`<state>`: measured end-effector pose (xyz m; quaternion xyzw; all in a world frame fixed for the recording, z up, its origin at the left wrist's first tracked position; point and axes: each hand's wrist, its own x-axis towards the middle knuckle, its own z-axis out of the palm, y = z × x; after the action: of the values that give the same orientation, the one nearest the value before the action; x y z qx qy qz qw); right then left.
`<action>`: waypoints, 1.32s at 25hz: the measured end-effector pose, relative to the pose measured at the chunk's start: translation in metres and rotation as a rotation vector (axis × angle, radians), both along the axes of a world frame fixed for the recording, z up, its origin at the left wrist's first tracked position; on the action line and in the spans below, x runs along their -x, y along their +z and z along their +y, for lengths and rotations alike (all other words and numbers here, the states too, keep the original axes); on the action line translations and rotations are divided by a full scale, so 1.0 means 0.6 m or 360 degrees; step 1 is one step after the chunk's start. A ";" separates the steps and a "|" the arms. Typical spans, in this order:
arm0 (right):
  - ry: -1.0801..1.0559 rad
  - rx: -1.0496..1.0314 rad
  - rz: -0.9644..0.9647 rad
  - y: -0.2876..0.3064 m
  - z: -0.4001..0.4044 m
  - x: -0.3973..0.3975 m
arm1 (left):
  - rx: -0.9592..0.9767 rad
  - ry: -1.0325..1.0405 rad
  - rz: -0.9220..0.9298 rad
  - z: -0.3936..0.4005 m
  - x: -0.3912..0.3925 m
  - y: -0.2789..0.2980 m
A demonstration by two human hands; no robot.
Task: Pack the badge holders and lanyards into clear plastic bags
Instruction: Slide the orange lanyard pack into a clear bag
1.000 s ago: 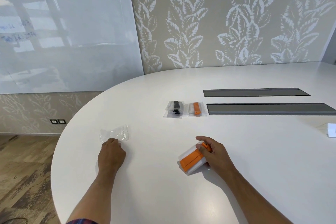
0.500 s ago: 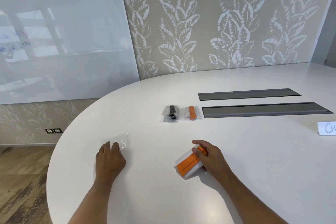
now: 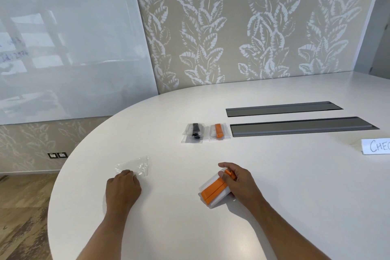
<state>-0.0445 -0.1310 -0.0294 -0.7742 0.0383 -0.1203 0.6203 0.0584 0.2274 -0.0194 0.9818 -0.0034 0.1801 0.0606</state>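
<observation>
Orange lanyard [image 3: 213,191] wrapped flat against a clear badge holder [image 3: 219,196]: together they form one light, semi-rigid bundle, tilted up off the white table [image 3: 295,186], with the right hand [image 3: 238,183] grasping its far end, thumb and fingers curled around the orange clip. Judged from its look, the holder is stiff enough to be carried by one end; the smooth plastic faces are likely slippery, so the grip belongs on the fabric band or clip, not on the bare film

Left of the bundle, well apart from it, lies the empty clear bag [image 3: 135,168]. It appears thin, limp and crinkled, nearly weightless, and likely to slide or cling. The left hand [image 3: 123,189] has curled fingertips on the bag's near edge; whether it pinches the film or only pins it down cannot be told. The mouth should be taken at one layer of the open edge

Beyond the bundle, two packed bags rest side by side: one with a black lanyard [image 3: 195,132], one with an orange lanyard [image 3: 219,131]. Just right of these, two grey recessed slots [image 3: 295,126] run across the table; a paper sign [image 3: 377,146] stands further right

The curved table edge passes near the left of the empty bag, a risk for light film. The surface between bundle and bag carries nothing, allowing a direct sideways move
</observation>
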 end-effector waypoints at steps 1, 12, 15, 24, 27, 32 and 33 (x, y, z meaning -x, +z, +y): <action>0.0002 0.0005 0.0003 -0.001 0.000 -0.001 | -0.0016 -0.0033 0.0000 -0.005 0.002 0.000; -0.0208 0.0092 -0.0165 0.008 -0.006 0.004 | 0.0565 -0.0396 -0.0074 -0.242 0.050 0.020; -0.0363 0.0094 -0.0302 0.009 -0.010 0.008 | 0.0607 -0.0501 0.0024 -0.310 0.081 0.021; -0.0761 -0.0006 -0.0325 0.010 -0.010 0.026 | 0.0863 -0.0546 0.0014 -0.329 0.114 -0.023; -0.1131 -0.0152 -0.0405 0.013 -0.020 0.031 | 0.0787 -0.0636 -0.0007 -0.330 0.114 -0.029; -0.1125 -0.0250 -0.0131 0.017 -0.033 0.030 | 0.0560 -0.0759 -0.0096 -0.332 0.120 -0.024; -0.1061 -0.0216 -0.0087 0.016 -0.035 0.030 | 0.0515 -0.0772 -0.0101 -0.332 0.122 -0.023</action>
<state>-0.0624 -0.1520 -0.0198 -0.6726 0.2805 -0.3342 0.5977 -0.0147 0.0282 -0.0331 0.9238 -0.2110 0.1892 0.2575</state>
